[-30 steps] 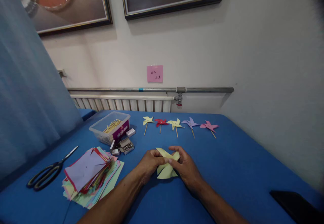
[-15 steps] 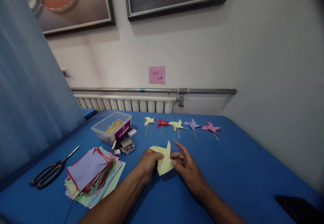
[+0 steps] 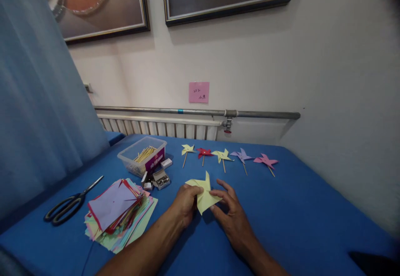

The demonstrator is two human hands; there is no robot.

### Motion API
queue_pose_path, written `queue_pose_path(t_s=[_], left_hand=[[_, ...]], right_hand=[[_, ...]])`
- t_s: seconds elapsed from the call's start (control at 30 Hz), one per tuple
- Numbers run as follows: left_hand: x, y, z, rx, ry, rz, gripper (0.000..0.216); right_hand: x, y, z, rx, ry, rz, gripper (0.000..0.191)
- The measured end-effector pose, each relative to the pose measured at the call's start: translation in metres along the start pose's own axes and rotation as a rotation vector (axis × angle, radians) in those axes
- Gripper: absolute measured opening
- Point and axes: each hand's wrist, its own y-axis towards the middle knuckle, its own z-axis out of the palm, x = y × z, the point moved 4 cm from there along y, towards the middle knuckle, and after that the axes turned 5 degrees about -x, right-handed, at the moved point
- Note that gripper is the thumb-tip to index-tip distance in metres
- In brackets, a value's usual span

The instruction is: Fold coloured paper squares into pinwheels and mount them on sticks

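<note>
Head view, clear tub (image 3: 156, 161): purple label on its front wall; thin wooden sticks (image 3: 145, 154) lie bundled inside; other contents are blurred through the plastic
Open box (image 3: 158, 174): just in front of the tub; small shiny metal pins (image 3: 162, 181) fill it
White box (image 3: 166, 163): just beside the tub's right end
Paper stack (image 3: 112, 205): in front of the tub; many colours, a lilac sheet on top
Yellow paper pinwheel (image 3: 204, 197): to the right of the tub and nearer the person, above the blue desk (image 3: 281, 209); blades folded in
Left hand (image 3: 185, 201): closed on the pinwheel's left side, thumb flat on the paper near its centre; forearm slants in from below
Right hand (image 3: 229, 209): narrow gap, thumb and a finger touching the pinwheel's right blade, index finger raised; cannot tell how firmly it grips
Finished pinwheels (image 3: 222, 155): five on sticks, in a row right of the tub
</note>
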Motion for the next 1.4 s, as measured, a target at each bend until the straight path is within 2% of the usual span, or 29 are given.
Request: queue_pose_path(t_s=[0.1,0.2,0.43,0.7,0.8,0.97,1.13,1.4], left_hand=[[0.002,-0.003,0.004,0.017,0.031,0.011,0.030],[0.003,-0.006,0.007,0.046,0.061,0.050,0.024],[0.000,-0.003,0.002,0.005,0.033,0.057,0.017],[-0.006,-0.002,0.001,-0.011,0.061,0.073,0.017],[-0.003,-0.003,0.003,-0.009,0.104,0.071,0.018],[0.000,-0.007,0.009,0.043,0.160,0.104,0.023],[0.002,-0.009,0.012,0.114,0.172,0.110,0.026],[0.002,-0.010,0.010,0.062,0.173,0.096,0.021]], right_hand=[[0.005,0.001,-0.003,0.008,-0.038,-0.051,0.016],[0.010,0.000,-0.002,0.027,-0.078,-0.043,0.011],[0.009,0.002,-0.007,-0.004,-0.130,-0.052,0.017],[0.002,0.007,-0.009,0.084,-0.065,0.006,0.014],[0.005,0.007,-0.007,0.067,-0.066,0.014,0.013],[0.007,0.007,-0.004,0.045,0.004,0.022,0.027],[-0.002,0.008,-0.004,-0.009,0.071,0.147,0.031],[-0.001,0.010,-0.005,-0.094,0.052,0.215,0.028]])
